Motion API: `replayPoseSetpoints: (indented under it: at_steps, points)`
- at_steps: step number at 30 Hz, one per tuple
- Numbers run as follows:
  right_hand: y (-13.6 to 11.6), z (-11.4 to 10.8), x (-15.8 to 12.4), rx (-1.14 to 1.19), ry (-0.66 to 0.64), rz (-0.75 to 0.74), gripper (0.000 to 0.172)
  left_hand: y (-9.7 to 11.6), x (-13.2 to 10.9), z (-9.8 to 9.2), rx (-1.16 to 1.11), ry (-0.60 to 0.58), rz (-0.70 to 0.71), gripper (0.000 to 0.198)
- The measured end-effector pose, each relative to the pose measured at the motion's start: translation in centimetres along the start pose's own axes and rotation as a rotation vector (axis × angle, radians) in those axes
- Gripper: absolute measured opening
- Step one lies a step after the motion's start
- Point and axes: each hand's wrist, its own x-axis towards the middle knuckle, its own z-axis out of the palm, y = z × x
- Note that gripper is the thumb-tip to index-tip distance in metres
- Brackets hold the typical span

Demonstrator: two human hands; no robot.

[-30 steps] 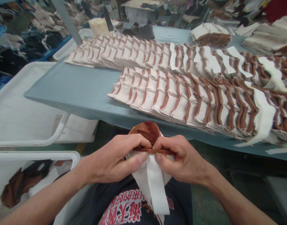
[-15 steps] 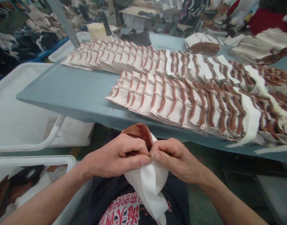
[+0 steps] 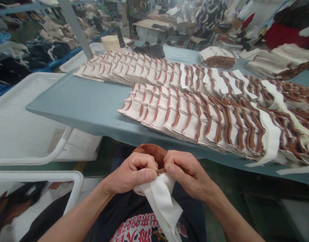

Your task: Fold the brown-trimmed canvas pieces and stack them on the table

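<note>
Left hand (image 3: 135, 173) and right hand (image 3: 186, 171) pinch the brown rim (image 3: 161, 171) of 1 fabric piece (image 3: 149, 150), held just off the worktop's (image 3: 91, 104) near edge. Grips sit close together, likely to keep the rim taut; white strip (image 3: 166, 201) hangs below. 2 stacked rows (image 3: 178, 117) fan along the worktop, probably so each edge shows.

held piece (image 3: 161, 195) before table (image 3: 81, 104) (stacks (image 3: 174, 112) on top); bins (image 3: 43, 175) left.
</note>
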Motion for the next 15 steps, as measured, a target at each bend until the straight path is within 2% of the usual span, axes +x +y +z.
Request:
replayPoseSetpoints:
  at_steps: [3, 7, 12, 15]
  points:
    - [-0.6, -1.1, 0.3, -0.176, -0.028, -0.123, 0.032, 0.9, -0.2, -0.6, 0.148, -0.044, 0.0, 0.067]
    - [-1.1, -1.1, 0.3, -0.211, -0.04, -0.183, 0.027, 2.3, -0.2, -0.5, 0.319, -0.123, 0.008, 0.071]
    - [-1.1, -0.9, 0.3, -0.25, -0.024, -0.183, 0.03, 3.8, 0.2, 0.1, 0.488, -0.207, 0.122, 0.046]
    - [-0.8, -1.0, 0.3, -0.299, -0.04, -0.161, 0.037, 3.6, 0.3, 0.6, 0.669, -0.16, 0.214, 0.034]
